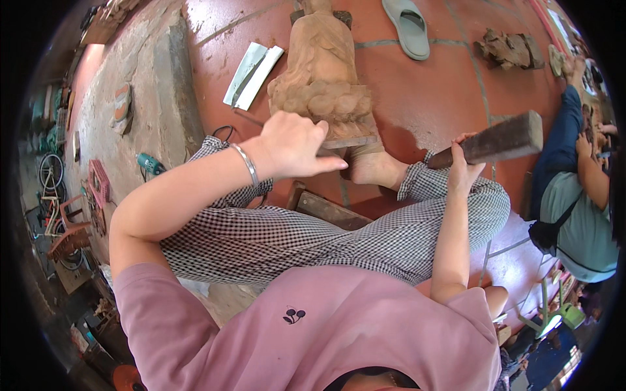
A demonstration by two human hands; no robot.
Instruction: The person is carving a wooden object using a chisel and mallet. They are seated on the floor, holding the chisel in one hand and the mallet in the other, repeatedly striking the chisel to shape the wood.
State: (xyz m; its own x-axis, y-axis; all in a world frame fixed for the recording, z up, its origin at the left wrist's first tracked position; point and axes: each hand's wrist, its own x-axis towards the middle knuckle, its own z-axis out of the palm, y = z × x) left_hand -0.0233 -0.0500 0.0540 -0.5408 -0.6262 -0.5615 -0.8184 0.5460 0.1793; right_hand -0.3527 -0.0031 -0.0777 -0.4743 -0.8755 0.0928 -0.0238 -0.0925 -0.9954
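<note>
A carved wooden statue (319, 55) lies on the tiles in front of me, its lumpy, petal-like base toward my feet. Over the near left part of that base is my left hand (297, 144), its fingers curled and thumb stretched out to the right. A thin dark shank, seemingly a chisel (248, 117), sticks out past its far side; the rest is hidden by the fist. My right hand (463, 169), above my right knee, grips a thick dark wooden mallet (499, 141) that points right, apart from the statue.
Beside the statue lies a white folded sheet (253, 76). A grey-green slipper (409, 31) and a rough wood chunk (512, 49) are farther off. A stone slab (156, 72) with a teal power tool (150, 163) flanks my left. Another person (577, 195) sits at right.
</note>
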